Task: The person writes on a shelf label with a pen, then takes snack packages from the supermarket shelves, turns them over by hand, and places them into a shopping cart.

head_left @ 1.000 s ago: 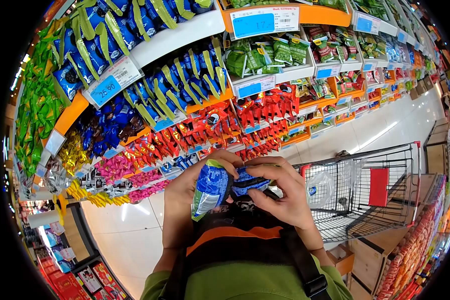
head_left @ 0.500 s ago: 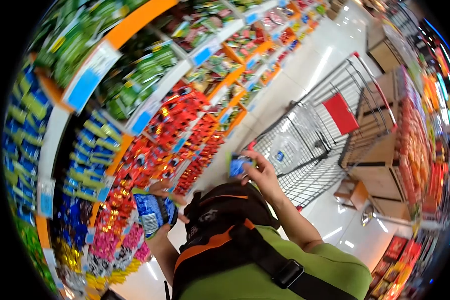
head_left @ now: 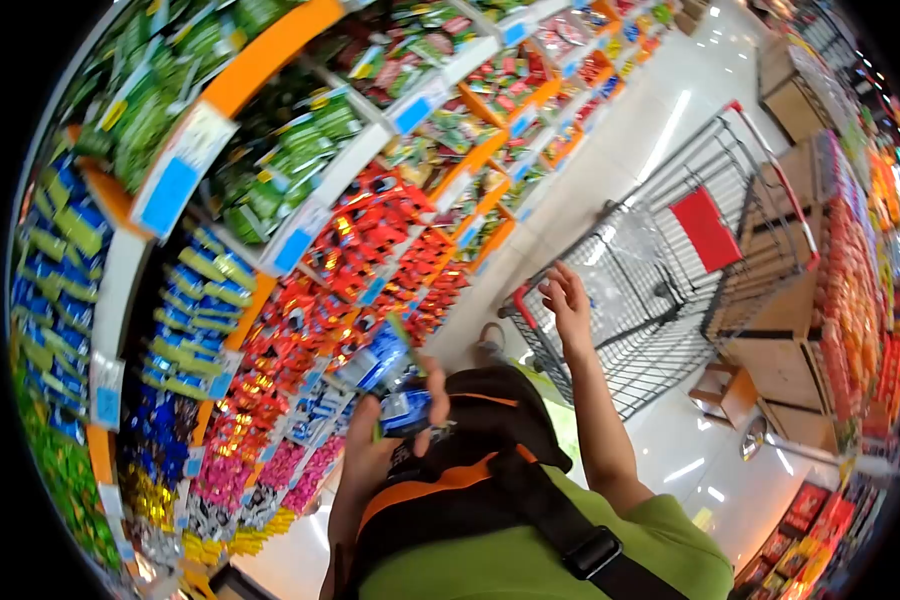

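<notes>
My left hand [head_left: 370, 440] is closed around small blue packets in front of the black chest bag [head_left: 470, 420]. One blue packet [head_left: 382, 358] sticks up past the fingers toward the shelf, and a second blue packet [head_left: 406, 411] lies against the palm. They are partly covered by the fingers and slightly blurred. My right hand [head_left: 568, 308] is raised at the near end of the shopping cart [head_left: 625, 395], with its fingers apart and bent and nothing in them. Inside the cart is clear plastic wrapping [head_left: 610, 255].
Along the left run tiered shelves [head_left: 290, 250] of bagged snacks, including red packets [head_left: 365, 225] and blue-and-green packets [head_left: 200, 310]. A red panel [head_left: 705, 228] hangs on the cart. To the right stand wooden display crates [head_left: 770, 350] and a small wooden stool [head_left: 725, 392].
The small blue packet has gone from my right hand, which moved up and right. My left hand rose toward the middle and now holds two packets. The view shifted slightly.
</notes>
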A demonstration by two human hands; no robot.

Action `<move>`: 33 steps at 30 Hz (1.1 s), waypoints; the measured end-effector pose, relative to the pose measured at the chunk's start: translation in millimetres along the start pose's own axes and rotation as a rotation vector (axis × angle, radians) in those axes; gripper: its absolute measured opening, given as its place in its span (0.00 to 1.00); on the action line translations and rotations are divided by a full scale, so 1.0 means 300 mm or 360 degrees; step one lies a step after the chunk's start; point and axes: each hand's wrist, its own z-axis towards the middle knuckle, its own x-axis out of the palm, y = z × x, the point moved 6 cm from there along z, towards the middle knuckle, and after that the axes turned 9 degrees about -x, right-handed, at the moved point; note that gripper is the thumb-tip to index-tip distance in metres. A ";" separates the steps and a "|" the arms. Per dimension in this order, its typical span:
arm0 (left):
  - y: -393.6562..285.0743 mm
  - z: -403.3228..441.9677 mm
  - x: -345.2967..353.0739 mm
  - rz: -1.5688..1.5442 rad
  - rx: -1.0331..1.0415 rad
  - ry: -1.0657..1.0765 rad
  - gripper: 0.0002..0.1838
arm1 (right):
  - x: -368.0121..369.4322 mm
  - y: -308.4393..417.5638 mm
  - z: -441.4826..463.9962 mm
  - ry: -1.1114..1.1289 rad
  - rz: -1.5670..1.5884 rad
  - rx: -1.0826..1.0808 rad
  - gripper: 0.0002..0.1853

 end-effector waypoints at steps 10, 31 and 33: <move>-0.064 -0.104 -0.004 0.0250 -0.0053 -0.0138 0.33 | 0.586 0.582 -0.287 0.1542 0.0266 -0.0157 0.22; -0.185 -0.186 -0.138 0.0667 0.0517 -0.0608 0.11 | 0.643 0.683 -0.329 0.1345 0.0152 -0.0467 0.18; -0.196 -0.188 -0.131 0.0743 0.0543 -0.0620 0.11 | 0.645 0.704 -0.326 0.1310 0.0165 -0.0646 0.17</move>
